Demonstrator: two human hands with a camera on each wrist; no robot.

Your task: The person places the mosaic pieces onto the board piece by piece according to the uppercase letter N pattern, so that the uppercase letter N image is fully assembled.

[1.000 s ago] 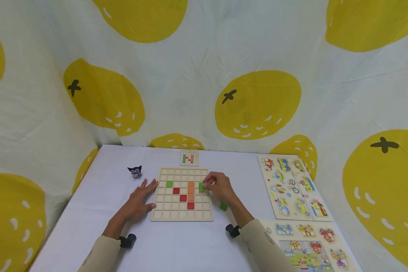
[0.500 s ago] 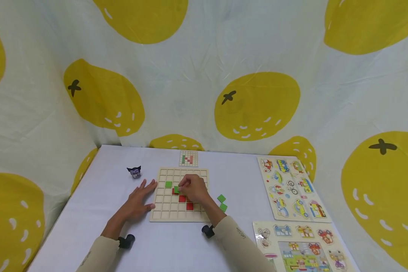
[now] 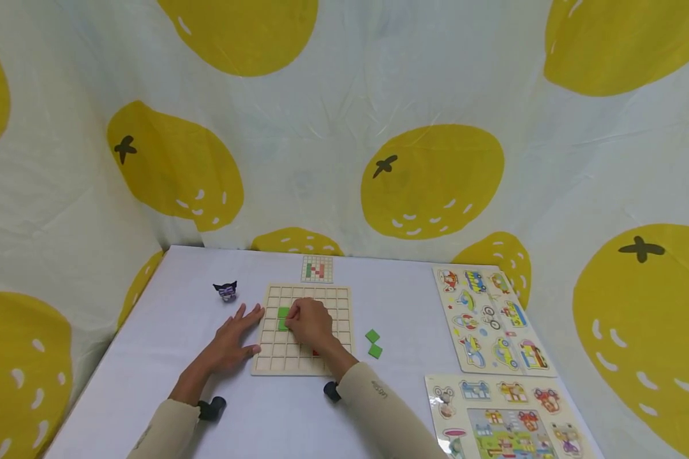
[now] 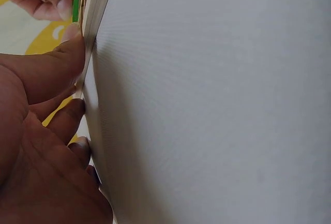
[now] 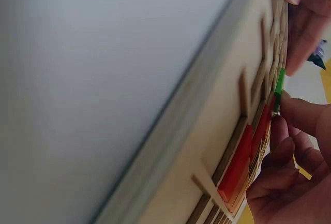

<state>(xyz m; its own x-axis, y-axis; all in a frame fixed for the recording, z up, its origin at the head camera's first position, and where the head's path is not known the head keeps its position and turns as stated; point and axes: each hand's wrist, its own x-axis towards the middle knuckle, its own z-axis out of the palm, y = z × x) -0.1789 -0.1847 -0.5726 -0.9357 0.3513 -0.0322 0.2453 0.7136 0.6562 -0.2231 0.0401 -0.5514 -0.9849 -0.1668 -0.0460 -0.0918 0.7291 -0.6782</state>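
A pale wooden grid board [image 3: 270,363] lies flat on the white table. My right hand [image 3: 312,324] pinches a green square tile [image 3: 282,325] between thumb and finger, low over the board. Just above that one, another green tile [image 3: 284,312] sits in a cell. In the right wrist view the held tile [image 5: 280,81] stands tilted at the grid, past the red tiles [image 5: 235,162]. The right hand covers most of the coloured tiles in the head view. My left hand [image 3: 232,338] rests with spread fingers against the board's left edge.
Two loose green tiles [image 3: 372,335] lie right of the board. Behind it is a small pattern card [image 3: 317,269]. A small dark figurine [image 3: 226,291] stands at left. Vehicle puzzle boards [image 3: 485,319] lie along the right side.
My right hand has carried the green tile leftward across the board to the column of the other green tile. The left hand has stayed at the board's left edge.
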